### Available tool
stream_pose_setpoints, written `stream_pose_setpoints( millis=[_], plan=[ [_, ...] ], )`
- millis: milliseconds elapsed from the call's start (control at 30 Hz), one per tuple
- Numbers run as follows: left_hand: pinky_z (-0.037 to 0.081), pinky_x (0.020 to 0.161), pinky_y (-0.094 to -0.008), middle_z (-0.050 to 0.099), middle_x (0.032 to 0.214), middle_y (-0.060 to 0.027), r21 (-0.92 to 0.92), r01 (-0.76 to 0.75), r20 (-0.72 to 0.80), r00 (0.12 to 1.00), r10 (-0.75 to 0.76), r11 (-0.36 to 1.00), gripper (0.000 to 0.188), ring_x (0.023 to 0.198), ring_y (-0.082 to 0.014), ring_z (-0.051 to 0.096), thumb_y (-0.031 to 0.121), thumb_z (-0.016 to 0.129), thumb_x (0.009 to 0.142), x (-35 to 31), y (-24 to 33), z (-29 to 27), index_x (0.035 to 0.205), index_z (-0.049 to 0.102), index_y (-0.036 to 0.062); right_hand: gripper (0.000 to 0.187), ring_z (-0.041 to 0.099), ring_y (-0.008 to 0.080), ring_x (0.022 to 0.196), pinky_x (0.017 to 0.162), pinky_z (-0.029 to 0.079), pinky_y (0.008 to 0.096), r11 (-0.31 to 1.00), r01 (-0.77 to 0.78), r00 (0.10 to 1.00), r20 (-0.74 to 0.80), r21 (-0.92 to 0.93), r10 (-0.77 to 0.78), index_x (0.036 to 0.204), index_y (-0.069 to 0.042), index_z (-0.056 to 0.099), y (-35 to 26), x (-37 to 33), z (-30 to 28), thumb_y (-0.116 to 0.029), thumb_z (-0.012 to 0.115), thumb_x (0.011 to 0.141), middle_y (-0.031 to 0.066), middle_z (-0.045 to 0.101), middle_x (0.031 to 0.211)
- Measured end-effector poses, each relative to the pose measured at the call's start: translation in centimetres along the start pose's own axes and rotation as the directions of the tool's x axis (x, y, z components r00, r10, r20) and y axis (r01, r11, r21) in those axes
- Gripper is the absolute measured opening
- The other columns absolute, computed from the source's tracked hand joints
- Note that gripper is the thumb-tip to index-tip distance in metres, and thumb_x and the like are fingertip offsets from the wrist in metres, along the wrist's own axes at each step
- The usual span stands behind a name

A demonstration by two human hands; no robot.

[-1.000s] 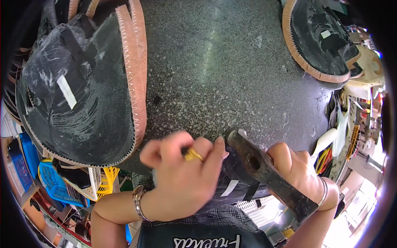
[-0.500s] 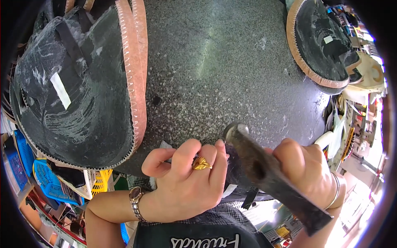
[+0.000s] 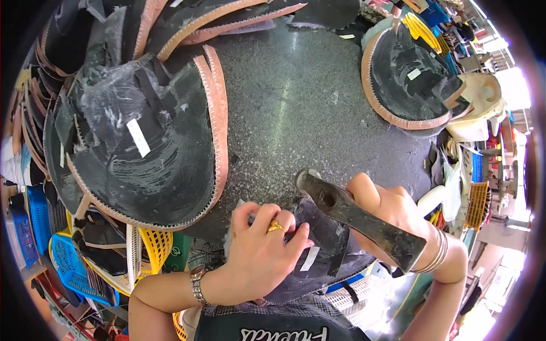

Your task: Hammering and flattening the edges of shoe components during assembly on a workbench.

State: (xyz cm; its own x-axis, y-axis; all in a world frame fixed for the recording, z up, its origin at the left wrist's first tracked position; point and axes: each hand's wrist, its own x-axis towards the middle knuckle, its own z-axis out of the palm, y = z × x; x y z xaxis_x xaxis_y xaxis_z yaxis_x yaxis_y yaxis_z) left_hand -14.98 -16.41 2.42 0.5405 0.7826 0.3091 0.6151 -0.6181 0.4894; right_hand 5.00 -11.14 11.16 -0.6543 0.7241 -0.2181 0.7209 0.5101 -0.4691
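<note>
My right hand [image 3: 389, 210] is wrapped around a hammer [image 3: 369, 223], its handle hidden by my fingers. The round face of the dark metal head is over the near part of the work surface. Beside it, my left hand [image 3: 256, 250] has its fingers curled on the upper edge of a black leather piece [image 3: 325, 228], apparently gripping it. That piece hangs over the near table edge towards my lap and bears a white strip [image 3: 309, 258]. My left hand partly covers it.
Stacked black leather pieces with tan stitched edging [image 3: 170, 176] lie on the left of the dark speckled work surface [image 3: 284, 113]. Another stack [image 3: 406, 85] is at the far right. Blue baskets [image 3: 74, 261] and a yellow basket [image 3: 156, 244] stand at lower left.
The view has shifted, showing more leather pieces at the far side. The hammer has turned flatter, and my left fingers have shifted along the black leather piece, more of which shows.
</note>
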Motion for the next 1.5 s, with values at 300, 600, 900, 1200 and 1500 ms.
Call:
stream_pose_setpoints(
  millis=[300, 600, 900, 1200, 1500],
  plan=[
    [0.038, 0.089, -0.0455, 0.051, 0.114, -0.0151, 0.022, 0.036, 0.029, 0.999, -0.037, 0.999, 0.030, 0.106, -0.0344, 0.048, 0.028, 0.075, 0.066, 0.9, 1.1, 0.0, 0.086, 0.065, 0.0086, 0.016, 0.049, 0.0278, 0.051, 0.047, 0.037, 0.0371, 0.983, -0.163, 0.953, -0.271, -0.089, 0.133, 0.094, -0.003, 0.051, 0.4, -7.1, 3.8, -0.003, 0.059, 0.080, 0.0116, 0.047, 0.062],
    [0.043, 0.077, -0.0332, 0.051, 0.092, -0.0089, -0.268, -0.114, -0.378, 0.926, 0.004, 0.957, 0.027, 0.086, -0.0249, 0.053, -0.001, 0.075, 0.066, 1.5, 0.1, -8.8, 0.085, 0.057, 0.0046, 0.013, 0.038, 0.0046, 0.050, 0.046, 0.031, 0.0198, 0.655, -0.118, 0.514, -0.519, 0.746, 0.683, 0.096, 0.001, 0.056, -1.9, -11.9, 5.1, 0.001, 0.061, 0.084, -0.0035, 0.048, 0.065],
    [0.028, 0.101, -0.0433, 0.045, 0.130, -0.0059, 0.599, 0.221, -0.454, 0.886, 0.099, 0.770, 0.056, 0.123, -0.0311, 0.037, 0.006, 0.076, 0.064, 8.3, -11.7, -16.5, 0.116, 0.058, 0.0154, 0.016, 0.038, 0.0070, 0.032, 0.030, 0.029, 0.0219, 0.485, -0.066, 0.583, -0.361, 0.872, 0.728, 0.087, -0.005, 0.043, -0.6, -8.9, 3.6, -0.009, 0.058, 0.089, -0.0018, 0.042, 0.049],
    [0.029, 0.094, -0.0462, 0.055, 0.124, -0.0104, 0.628, 0.014, -0.130, 0.988, 0.088, 0.778, 0.059, 0.122, -0.0277, 0.043, 0.022, 0.071, 0.076, 24.5, -18.8, -12.5, 0.128, 0.047, 0.0094, 0.021, 0.059, 0.0118, 0.065, 0.050, 0.046, 0.0251, 0.493, 0.312, 0.567, -0.576, 0.812, 0.589, 0.095, 0.001, 0.058, 8.9, 11.7, -4.1, -0.011, 0.068, 0.082, 0.0035, 0.058, 0.071],
    [0.028, 0.076, -0.0418, 0.060, 0.088, -0.0013, 0.594, 0.158, -0.137, 0.986, -0.094, 0.789, 0.038, 0.097, -0.0248, 0.052, 0.024, 0.083, 0.057, 25.1, -22.4, -15.1, 0.083, 0.058, 0.0128, 0.032, 0.051, 0.0155, 0.055, 0.047, 0.043, 0.0324, 0.437, 0.168, 0.568, -0.449, 0.884, 0.690, 0.077, 0.000, 0.052, 11.4, 26.5, -7.0, -0.002, 0.081, 0.063, 0.0047, 0.052, 0.067]
  ],
)
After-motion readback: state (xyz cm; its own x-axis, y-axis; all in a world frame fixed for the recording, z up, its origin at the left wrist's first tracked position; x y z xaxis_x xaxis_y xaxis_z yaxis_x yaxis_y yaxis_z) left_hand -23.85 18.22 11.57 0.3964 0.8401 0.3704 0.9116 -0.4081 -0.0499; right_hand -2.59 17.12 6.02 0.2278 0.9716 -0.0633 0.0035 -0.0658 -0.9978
